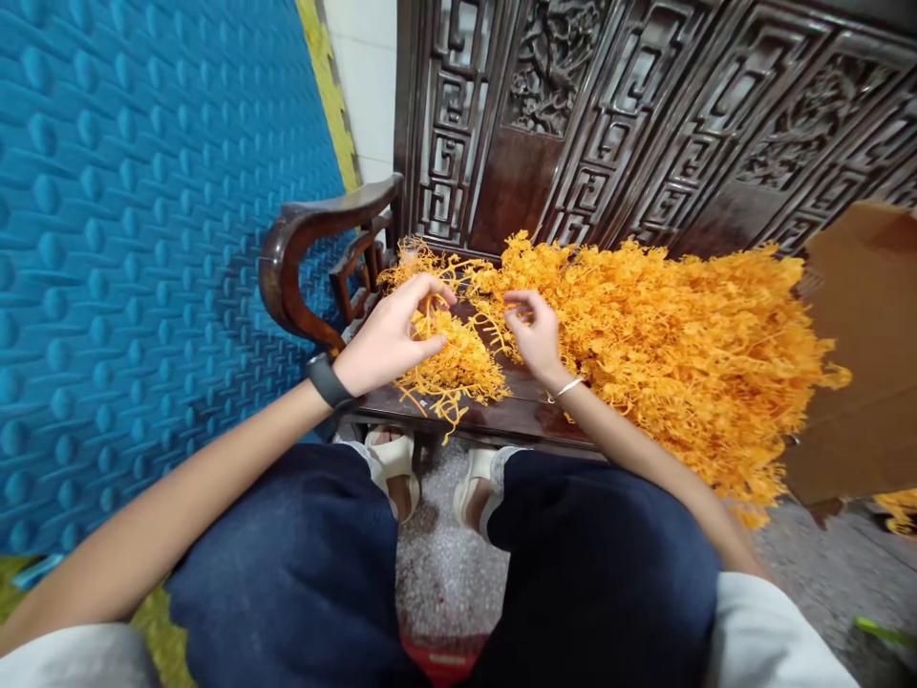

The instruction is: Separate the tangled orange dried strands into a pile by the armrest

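The small orange pile point(469, 363) lies between the half-spread, seemingly empty left hand point(394, 333), which is nearer, and curled right hand point(536, 336), its hold unclear

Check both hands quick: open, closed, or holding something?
Left hand: open, fingers curved over the small orange pile.
Right hand: fingers curled; cannot tell whether it holds anything.

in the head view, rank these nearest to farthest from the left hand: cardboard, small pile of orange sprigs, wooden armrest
1. Small pile of orange sprigs, right by the left hand
2. Wooden armrest, to its left
3. Cardboard, far right, past the large orange heap
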The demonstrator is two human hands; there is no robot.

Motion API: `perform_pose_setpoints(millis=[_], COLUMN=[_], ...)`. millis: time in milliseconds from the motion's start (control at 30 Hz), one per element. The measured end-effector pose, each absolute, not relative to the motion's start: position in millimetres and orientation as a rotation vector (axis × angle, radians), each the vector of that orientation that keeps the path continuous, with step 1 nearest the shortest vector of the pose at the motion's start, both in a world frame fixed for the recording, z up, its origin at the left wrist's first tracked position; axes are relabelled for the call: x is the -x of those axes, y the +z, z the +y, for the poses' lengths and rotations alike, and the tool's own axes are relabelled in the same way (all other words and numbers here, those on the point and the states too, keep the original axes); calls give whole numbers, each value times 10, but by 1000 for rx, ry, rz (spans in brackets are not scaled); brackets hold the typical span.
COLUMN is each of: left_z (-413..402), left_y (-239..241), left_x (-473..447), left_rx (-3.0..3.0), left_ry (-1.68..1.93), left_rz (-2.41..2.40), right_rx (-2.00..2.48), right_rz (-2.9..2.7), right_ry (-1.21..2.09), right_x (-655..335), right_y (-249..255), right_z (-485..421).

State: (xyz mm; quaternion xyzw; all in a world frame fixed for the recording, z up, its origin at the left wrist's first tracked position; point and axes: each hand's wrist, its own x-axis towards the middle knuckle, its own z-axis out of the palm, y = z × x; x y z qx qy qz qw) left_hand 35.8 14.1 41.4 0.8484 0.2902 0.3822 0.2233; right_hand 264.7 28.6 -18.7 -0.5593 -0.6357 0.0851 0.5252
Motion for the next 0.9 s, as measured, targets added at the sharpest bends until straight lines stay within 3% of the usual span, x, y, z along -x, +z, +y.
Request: perform_pose_setpoints(millis=[133, 333, 900], left_z=[173, 114, 137], left_y=[377, 416, 335], left_x=[-364, -407, -392], left_rx=[-2335, -2203, -2126], left_ry=[1062, 1008, 1104], left_rz=[754, 751, 522], right_rx=[1038, 944, 1049], right_rz=[-1456, -1689, -1797], right_ry=[53, 330, 645], right_x=[-2516, -2297, -2069], right_y=[280, 628, 488], right_z=[-10, -370, -178])
